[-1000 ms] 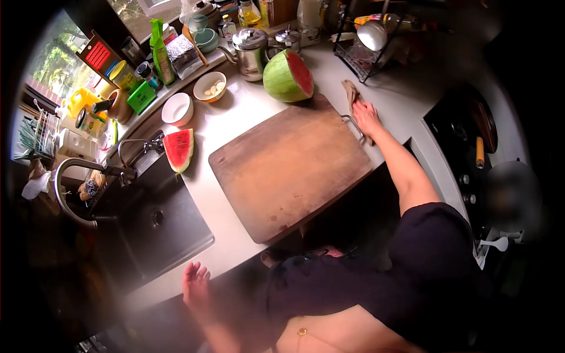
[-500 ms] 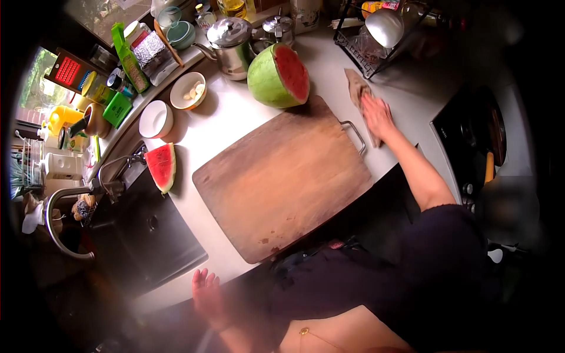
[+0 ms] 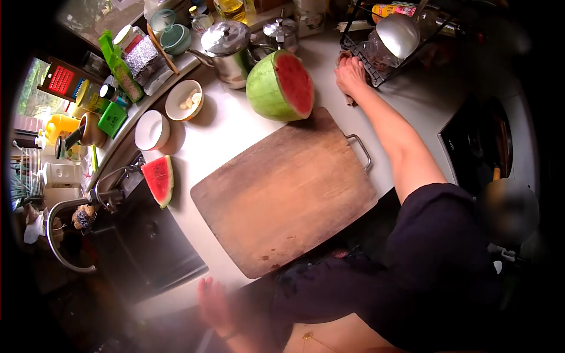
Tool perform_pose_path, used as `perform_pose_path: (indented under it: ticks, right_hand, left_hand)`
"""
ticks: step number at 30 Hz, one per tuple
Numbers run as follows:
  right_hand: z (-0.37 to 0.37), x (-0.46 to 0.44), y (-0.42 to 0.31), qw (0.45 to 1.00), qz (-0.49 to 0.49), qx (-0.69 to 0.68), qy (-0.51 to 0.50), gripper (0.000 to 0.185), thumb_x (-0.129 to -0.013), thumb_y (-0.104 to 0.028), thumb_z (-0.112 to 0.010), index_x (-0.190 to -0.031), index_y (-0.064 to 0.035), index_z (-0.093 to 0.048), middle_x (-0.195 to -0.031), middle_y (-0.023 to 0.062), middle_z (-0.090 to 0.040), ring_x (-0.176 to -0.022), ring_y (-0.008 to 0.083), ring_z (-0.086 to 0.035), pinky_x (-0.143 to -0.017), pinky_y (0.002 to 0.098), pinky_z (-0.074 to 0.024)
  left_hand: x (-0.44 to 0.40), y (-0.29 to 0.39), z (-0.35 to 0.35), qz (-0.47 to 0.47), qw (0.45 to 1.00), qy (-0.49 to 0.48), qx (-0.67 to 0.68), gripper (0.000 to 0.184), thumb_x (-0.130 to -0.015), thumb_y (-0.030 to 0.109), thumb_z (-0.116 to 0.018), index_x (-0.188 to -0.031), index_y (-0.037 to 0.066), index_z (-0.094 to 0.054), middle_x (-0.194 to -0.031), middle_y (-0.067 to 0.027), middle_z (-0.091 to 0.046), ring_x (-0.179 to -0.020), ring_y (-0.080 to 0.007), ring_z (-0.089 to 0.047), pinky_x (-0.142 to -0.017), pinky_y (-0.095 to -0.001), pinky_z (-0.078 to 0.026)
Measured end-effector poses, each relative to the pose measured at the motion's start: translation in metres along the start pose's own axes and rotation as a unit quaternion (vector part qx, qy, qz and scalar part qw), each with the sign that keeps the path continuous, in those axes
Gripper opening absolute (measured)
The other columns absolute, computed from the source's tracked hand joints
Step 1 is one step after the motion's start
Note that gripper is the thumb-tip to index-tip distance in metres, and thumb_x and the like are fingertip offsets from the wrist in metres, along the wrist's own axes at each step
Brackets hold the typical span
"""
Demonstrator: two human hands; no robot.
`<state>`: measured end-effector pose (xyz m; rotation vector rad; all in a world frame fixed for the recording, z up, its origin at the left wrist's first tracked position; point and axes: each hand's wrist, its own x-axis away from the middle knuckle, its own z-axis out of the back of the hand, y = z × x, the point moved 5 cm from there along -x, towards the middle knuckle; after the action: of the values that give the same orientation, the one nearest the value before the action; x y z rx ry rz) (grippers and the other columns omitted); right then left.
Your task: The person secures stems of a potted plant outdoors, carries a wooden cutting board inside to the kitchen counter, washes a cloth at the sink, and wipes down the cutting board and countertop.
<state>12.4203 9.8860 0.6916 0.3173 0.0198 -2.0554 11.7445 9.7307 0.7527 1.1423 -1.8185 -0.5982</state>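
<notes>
My right hand (image 3: pixel 351 76) presses on a brownish cloth (image 3: pixel 351 100) on the white counter, beside the dark wire rack. Most of the cloth is hidden under the hand. Near the counter's front edge, by the sink corner, my left hand (image 3: pixel 215 303) is hazy, its fingers loosely extended with nothing in them. Between the hands lies a large wooden cutting board (image 3: pixel 282 197) with a metal handle (image 3: pixel 364 152). A big cut watermelon (image 3: pixel 271 88) stands at the board's far edge, red face to the right. A watermelon wedge (image 3: pixel 159 179) sits next to the sink.
The dark sink (image 3: pixel 147 247) with its curved faucet (image 3: pixel 56 220) is at left. Two bowls, a white one (image 3: pixel 152 130) and one with pale pieces (image 3: pixel 176 106), stand near a metal kettle (image 3: pixel 226 44). The wire rack (image 3: pixel 376 69) is at back right, the black stove (image 3: pixel 477 141) at right.
My right hand has slid the cloth away from me and slightly left, closer to the rack; the cloth is now more bunched. My left hand stays near the counter edge. The view has shifted slightly.
</notes>
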Motion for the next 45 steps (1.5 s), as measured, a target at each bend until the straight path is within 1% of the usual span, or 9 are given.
perform_pose_path:
  ticks: [11,13,15,21,29,39,41,43,45]
  right_hand:
    - [-0.002,-0.009,-0.003,0.989,0.031,-0.139,0.048,0.047,-0.081,-0.032,-0.051,-0.107,0.0068,-0.048,-0.111,0.0197,-0.048,-0.104,0.0297,-0.041,-0.088,0.0402,-0.0323]
    - [-0.009,-0.02,-0.001,0.989,-0.001,-0.13,0.066,0.051,-0.081,-0.034,-0.051,-0.111,0.007,-0.045,-0.116,0.0194,-0.045,-0.106,0.0294,-0.039,-0.089,0.0396,-0.0319]
    - [-0.011,-0.04,-0.007,0.991,-0.015,-0.11,0.07,0.055,-0.082,-0.036,-0.05,-0.114,0.0071,-0.044,-0.118,0.0191,-0.044,-0.108,0.0287,-0.038,-0.091,0.0387,-0.0307]
    - [0.004,-0.04,-0.009,0.988,-0.086,-0.129,-0.01,0.053,-0.081,-0.037,-0.05,-0.112,0.0046,-0.045,-0.117,0.0189,-0.044,-0.108,0.0298,-0.04,-0.09,0.0382,-0.032]
    - [0.04,0.114,0.032,0.989,0.011,-0.138,0.046,0.052,-0.078,-0.031,-0.056,-0.114,0.0043,-0.043,-0.119,0.0192,-0.043,-0.107,0.0303,-0.04,-0.089,0.0385,-0.0333]
    - [0.091,0.335,0.062,0.996,-0.072,-0.048,-0.001,0.037,-0.08,-0.015,-0.049,-0.112,0.0011,-0.047,-0.119,0.0197,-0.046,-0.101,0.0305,-0.046,-0.084,0.0377,-0.0404]
    - [0.106,0.387,0.06,0.987,-0.097,-0.124,-0.026,0.026,-0.077,-0.012,-0.053,-0.1,-0.0006,-0.056,-0.098,0.0187,-0.058,-0.086,0.033,-0.053,-0.076,0.039,-0.0438]
    - [0.071,0.46,0.077,0.923,-0.304,-0.084,-0.22,0.013,-0.077,-0.009,-0.053,-0.084,-0.0025,-0.062,-0.079,0.0164,-0.062,-0.075,0.0309,-0.058,-0.07,0.0383,-0.0463]
    - [0.091,0.511,0.083,0.786,-0.532,-0.294,-0.115,0.022,-0.078,-0.016,-0.052,-0.072,0.0028,-0.061,-0.068,0.0145,-0.061,-0.065,0.0266,-0.06,-0.063,0.0371,-0.0482]
  left_hand:
    - [-0.021,-0.019,-0.057,0.06,0.99,-0.087,-0.089,0.059,-0.082,0.038,-0.051,-0.126,0.001,-0.037,-0.119,-0.0167,-0.048,-0.102,-0.0292,-0.051,-0.09,-0.0423,-0.04]
    - [-0.02,-0.024,-0.023,0.087,0.991,-0.023,-0.104,0.059,-0.082,0.038,-0.052,-0.126,0.001,-0.037,-0.119,-0.0171,-0.048,-0.102,-0.0294,-0.051,-0.09,-0.0422,-0.04]
    - [-0.025,-0.026,-0.027,0.102,0.988,-0.114,-0.031,0.058,-0.082,0.037,-0.052,-0.125,0.001,-0.037,-0.119,-0.0174,-0.048,-0.102,-0.0294,-0.051,-0.09,-0.0421,-0.04]
    - [-0.009,-0.002,-0.062,0.041,0.989,-0.02,-0.141,0.059,-0.082,0.037,-0.052,-0.125,0.0,-0.037,-0.119,-0.0164,-0.048,-0.102,-0.0296,-0.052,-0.089,-0.0424,-0.04]
    - [-0.006,0.006,-0.048,0.005,0.995,-0.058,-0.085,0.059,-0.082,0.037,-0.052,-0.125,0.0,-0.037,-0.118,-0.0164,-0.049,-0.101,-0.0289,-0.052,-0.089,-0.0422,-0.041]
    - [-0.005,0.016,-0.003,0.036,0.991,-0.123,-0.028,0.059,-0.083,0.036,-0.051,-0.126,0.0,-0.035,-0.121,-0.0169,-0.047,-0.105,-0.0287,-0.05,-0.091,-0.0413,-0.04]
    - [-0.003,0.028,0.017,0.023,0.99,-0.14,-0.017,0.059,-0.084,0.037,-0.051,-0.127,0.0,-0.035,-0.121,-0.017,-0.047,-0.105,-0.0287,-0.05,-0.091,-0.0414,-0.039]
    - [0.004,0.037,0.04,0.015,0.991,-0.134,-0.016,0.058,-0.084,0.036,-0.05,-0.126,0.0,-0.035,-0.121,-0.0169,-0.047,-0.104,-0.0281,-0.05,-0.091,-0.0407,-0.04]
    - [0.014,0.047,0.062,0.009,0.992,-0.122,-0.014,0.057,-0.085,0.036,-0.049,-0.126,0.0,-0.035,-0.121,-0.0168,-0.047,-0.104,-0.0276,-0.051,-0.091,-0.0401,-0.04]
